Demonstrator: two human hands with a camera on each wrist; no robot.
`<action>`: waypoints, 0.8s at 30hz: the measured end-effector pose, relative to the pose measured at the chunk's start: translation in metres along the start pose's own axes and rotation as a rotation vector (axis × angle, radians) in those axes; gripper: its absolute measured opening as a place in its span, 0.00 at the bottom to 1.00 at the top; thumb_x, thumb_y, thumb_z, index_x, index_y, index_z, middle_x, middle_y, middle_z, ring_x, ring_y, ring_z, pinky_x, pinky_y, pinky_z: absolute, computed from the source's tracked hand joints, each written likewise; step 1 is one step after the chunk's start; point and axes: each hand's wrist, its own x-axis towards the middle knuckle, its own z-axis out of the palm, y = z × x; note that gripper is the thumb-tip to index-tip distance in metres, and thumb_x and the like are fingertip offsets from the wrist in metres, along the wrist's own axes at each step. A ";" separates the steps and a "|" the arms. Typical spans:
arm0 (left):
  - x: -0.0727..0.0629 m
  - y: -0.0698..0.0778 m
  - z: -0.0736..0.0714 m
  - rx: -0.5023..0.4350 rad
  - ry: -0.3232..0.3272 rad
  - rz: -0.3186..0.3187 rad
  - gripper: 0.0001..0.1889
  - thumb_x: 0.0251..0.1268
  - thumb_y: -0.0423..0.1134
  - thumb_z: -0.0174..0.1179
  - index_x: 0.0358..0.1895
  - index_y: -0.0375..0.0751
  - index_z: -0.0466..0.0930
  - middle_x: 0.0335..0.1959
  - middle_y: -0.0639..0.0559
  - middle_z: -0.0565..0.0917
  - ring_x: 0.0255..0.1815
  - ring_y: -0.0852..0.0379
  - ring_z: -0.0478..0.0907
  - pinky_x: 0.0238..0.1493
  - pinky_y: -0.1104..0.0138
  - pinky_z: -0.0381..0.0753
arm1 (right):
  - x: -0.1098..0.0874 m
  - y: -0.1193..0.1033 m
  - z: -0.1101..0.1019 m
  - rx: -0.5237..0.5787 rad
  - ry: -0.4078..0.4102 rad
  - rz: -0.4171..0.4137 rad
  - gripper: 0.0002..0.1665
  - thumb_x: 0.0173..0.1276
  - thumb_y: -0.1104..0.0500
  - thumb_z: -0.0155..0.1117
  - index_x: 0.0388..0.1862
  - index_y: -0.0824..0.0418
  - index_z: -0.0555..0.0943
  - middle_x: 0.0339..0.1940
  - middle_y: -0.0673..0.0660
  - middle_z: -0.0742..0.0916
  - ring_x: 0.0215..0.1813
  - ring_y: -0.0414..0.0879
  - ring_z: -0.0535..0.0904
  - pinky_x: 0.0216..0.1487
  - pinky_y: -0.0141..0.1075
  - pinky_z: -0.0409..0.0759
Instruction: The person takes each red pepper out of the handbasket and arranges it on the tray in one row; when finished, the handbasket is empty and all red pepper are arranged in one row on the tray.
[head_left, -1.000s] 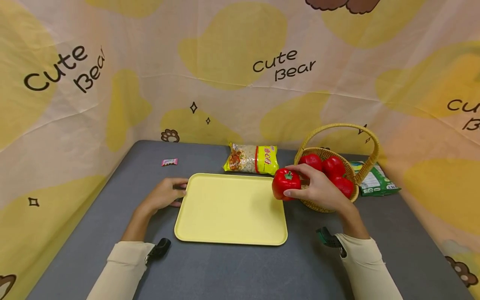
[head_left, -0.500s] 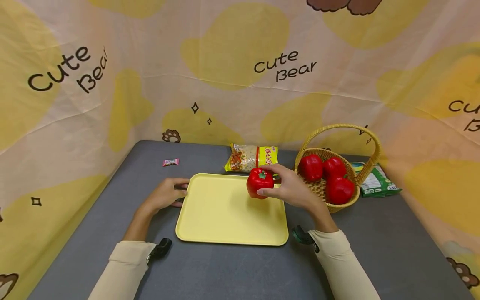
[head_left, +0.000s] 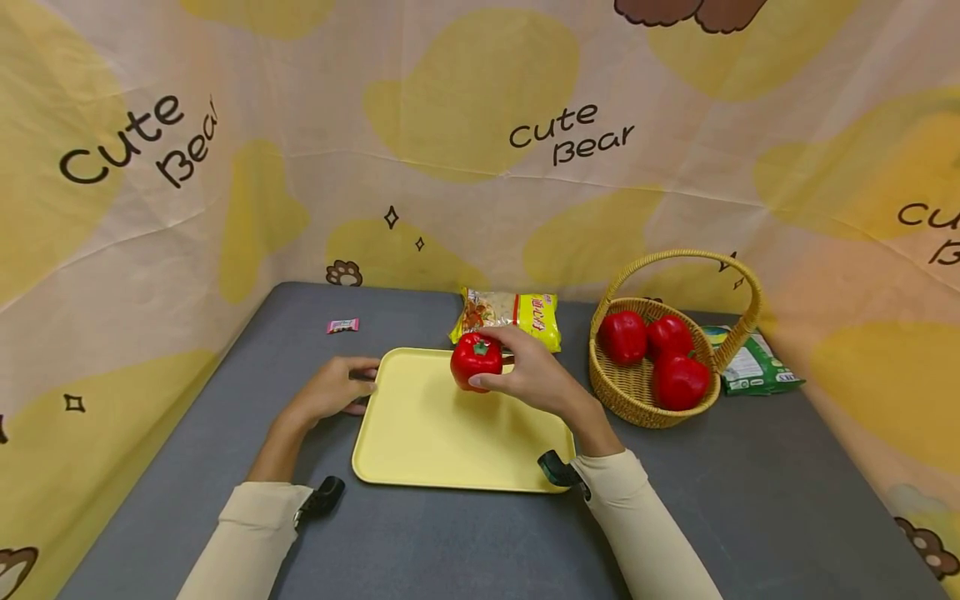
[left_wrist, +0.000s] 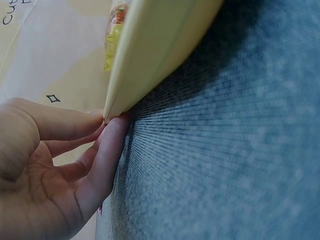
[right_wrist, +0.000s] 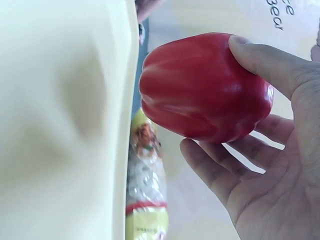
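Note:
My right hand (head_left: 528, 372) grips a red bell pepper (head_left: 476, 362) with a green stem, thumb on one side and fingers on the other. In the right wrist view the bell pepper (right_wrist: 202, 87) hangs above the pale yellow tray (head_left: 450, 450), its shadow falling on the surface. My left hand (head_left: 330, 390) is at the tray's left edge. Seen from the left wrist, thumb and fingers (left_wrist: 112, 140) pinch the rim of the tray (left_wrist: 150, 50). Farther right, a wicker basket (head_left: 626, 400) with a tall handle contains three more red bell peppers (head_left: 680, 381).
Behind the tray lies a yellow food packet (head_left: 536, 321) with a clear window. A green packet (head_left: 757, 367) is partly hidden behind the basket. Near the back left rests a small pink wrapped candy (head_left: 342, 325). Printed cloth walls (head_left: 435, 100) enclose the grey table (head_left: 420, 542).
My right hand has carried the bell pepper leftward from beside the basket to over the middle of the tray. The left hand has stayed at the tray's edge.

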 end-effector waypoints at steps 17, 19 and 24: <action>0.004 -0.003 0.000 -0.007 0.008 -0.015 0.27 0.77 0.31 0.59 0.75 0.26 0.70 0.66 0.30 0.79 0.55 0.45 0.85 0.45 0.60 0.92 | 0.037 -0.014 0.040 -0.070 -0.029 0.003 0.41 0.67 0.52 0.78 0.75 0.62 0.75 0.68 0.59 0.81 0.68 0.55 0.76 0.65 0.50 0.84; 0.004 -0.003 0.000 -0.007 0.013 -0.018 0.27 0.77 0.31 0.60 0.75 0.27 0.71 0.66 0.31 0.79 0.55 0.46 0.86 0.44 0.60 0.92 | 0.041 -0.015 0.043 -0.081 -0.034 0.009 0.41 0.67 0.51 0.78 0.75 0.62 0.75 0.69 0.60 0.81 0.68 0.56 0.76 0.66 0.51 0.83; 0.004 -0.002 0.000 -0.012 0.015 -0.017 0.27 0.76 0.31 0.60 0.74 0.26 0.72 0.64 0.31 0.80 0.53 0.46 0.86 0.44 0.59 0.92 | 0.048 -0.015 0.052 -0.083 -0.037 0.016 0.41 0.67 0.51 0.78 0.75 0.62 0.75 0.69 0.60 0.82 0.69 0.56 0.76 0.68 0.51 0.81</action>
